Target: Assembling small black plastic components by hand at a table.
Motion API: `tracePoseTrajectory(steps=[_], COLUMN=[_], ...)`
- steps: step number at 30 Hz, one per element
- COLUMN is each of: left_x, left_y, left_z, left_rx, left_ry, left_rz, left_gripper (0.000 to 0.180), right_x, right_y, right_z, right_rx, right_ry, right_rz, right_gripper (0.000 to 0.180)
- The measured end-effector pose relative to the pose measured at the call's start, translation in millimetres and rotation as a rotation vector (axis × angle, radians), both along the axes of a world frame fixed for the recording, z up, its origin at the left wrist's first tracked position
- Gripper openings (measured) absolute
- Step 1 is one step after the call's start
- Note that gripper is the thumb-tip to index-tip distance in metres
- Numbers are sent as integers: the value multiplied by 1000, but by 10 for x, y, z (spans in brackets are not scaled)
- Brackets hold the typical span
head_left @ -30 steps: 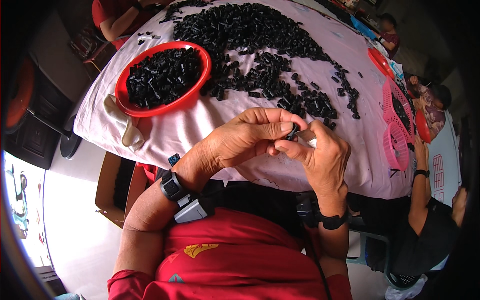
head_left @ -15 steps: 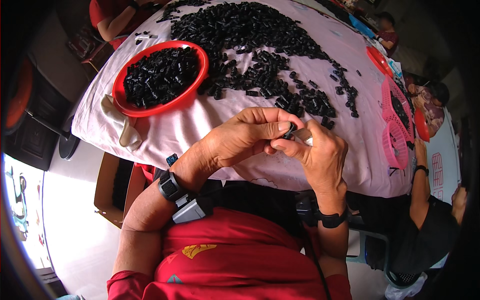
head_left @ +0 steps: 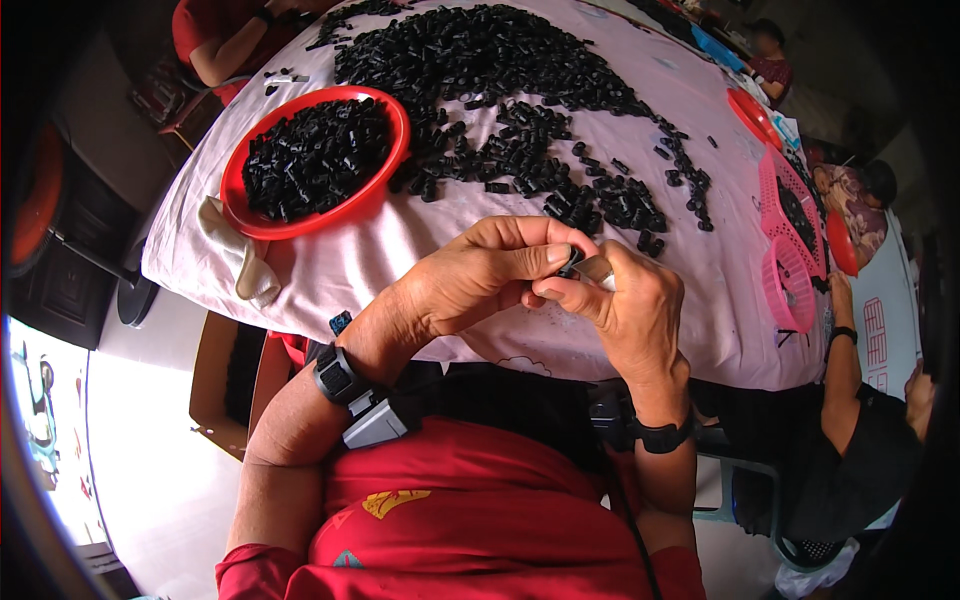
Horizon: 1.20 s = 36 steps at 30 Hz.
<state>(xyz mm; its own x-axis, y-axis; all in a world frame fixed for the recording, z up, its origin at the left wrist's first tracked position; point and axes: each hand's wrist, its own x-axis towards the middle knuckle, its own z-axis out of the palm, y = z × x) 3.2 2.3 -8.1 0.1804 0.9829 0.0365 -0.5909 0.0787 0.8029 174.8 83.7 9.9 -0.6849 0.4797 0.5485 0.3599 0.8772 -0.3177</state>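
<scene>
Between the thumb and fingers of my left hand (head_left: 480, 268) is a small black cylindrical piece (head_left: 571, 262). My right hand (head_left: 632, 305) is closed on a small flat silvery blade (head_left: 597, 270), whose handle, if any, is hidden in the fingers. The blade meets the black piece where both hands come together, above the table's near edge. Beyond my hands lies a big heap of similar black pieces (head_left: 490, 50), with looser ones (head_left: 620, 205) scattered closer to me. To the left, a red basin (head_left: 398, 155) is filled with more of them.
A pale pink cloth (head_left: 690, 290) covers the table, and a crumpled whitish cloth (head_left: 240, 255) hangs by the red basin. Pink baskets (head_left: 790, 290) stand at the right edge. An open cardboard box (head_left: 205, 390) is below left. Other people sit around the table.
Both hands stay together around the black piece, with the right hand shifted slightly left. The whole view has moved a little; the heap and basin look the same.
</scene>
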Motion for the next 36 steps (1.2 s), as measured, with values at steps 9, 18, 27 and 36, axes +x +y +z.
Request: tracePoseTrajectory(steps=[9, 18, 27, 36], left_x=[-45, -47, -85, -85], left_y=[-2, 5, 34, 31], left_z=[6, 5, -25, -22], left_rx=[31, 13, -57, -43], left_ry=[-56, -61, -94, -27], left_rz=[-36, 88, 75, 97], left_gripper=[27, 26, 28, 26], right_x=[2, -71, -42, -11], right_y=[-11, -113, -49, -92], right_z=[34, 52, 27, 96], right_rx=[-12, -130, -68, -292], right_ry=[91, 301, 301, 323], right_rz=[53, 79, 95, 150], right_gripper=[49, 27, 22, 26])
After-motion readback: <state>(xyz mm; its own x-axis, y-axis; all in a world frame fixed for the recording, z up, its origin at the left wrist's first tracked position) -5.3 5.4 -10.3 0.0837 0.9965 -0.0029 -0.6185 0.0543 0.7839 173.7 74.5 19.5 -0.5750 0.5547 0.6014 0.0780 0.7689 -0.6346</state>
